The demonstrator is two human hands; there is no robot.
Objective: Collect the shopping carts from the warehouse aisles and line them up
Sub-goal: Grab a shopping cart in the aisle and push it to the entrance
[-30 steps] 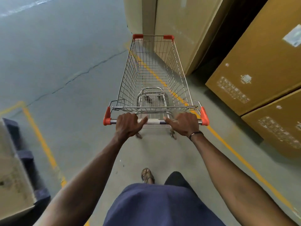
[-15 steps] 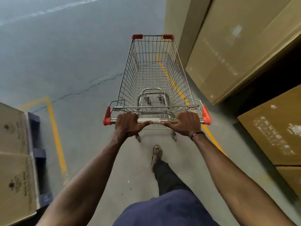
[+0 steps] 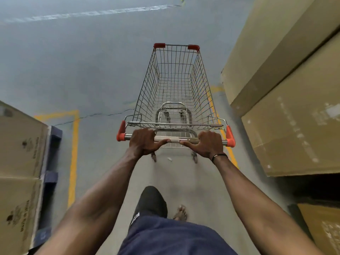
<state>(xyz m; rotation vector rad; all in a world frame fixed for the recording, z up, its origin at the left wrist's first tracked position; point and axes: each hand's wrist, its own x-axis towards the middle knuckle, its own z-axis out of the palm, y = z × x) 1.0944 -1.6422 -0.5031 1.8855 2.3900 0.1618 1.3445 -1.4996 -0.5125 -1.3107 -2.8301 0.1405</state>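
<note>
The person holds one shopping cart by its handle bar, and the cart stands on the grey floor directly in front of the body, with its basket empty. The left hand has its fingers curled over the bar near the left red end cap, and the right hand grips the bar in the same way near the right cap; both thumbs lie along the pale middle sleeve. As far as I can judge, the task is at an early or middle point: this one cart is collected, but no row of carts is visible anywhere, so the lining up is not yet done. On the right side, large cardboard boxes stand close to the cart, and the yellow floor line passes under its right edge, so there is little room there. On the left, more boxes on a blue pallet are near the left elbow, but well apart from the cart. The open room is ahead and to the left, where the floor is wide. The rear wheels are blurred, so their direction I cannot tell.
</note>
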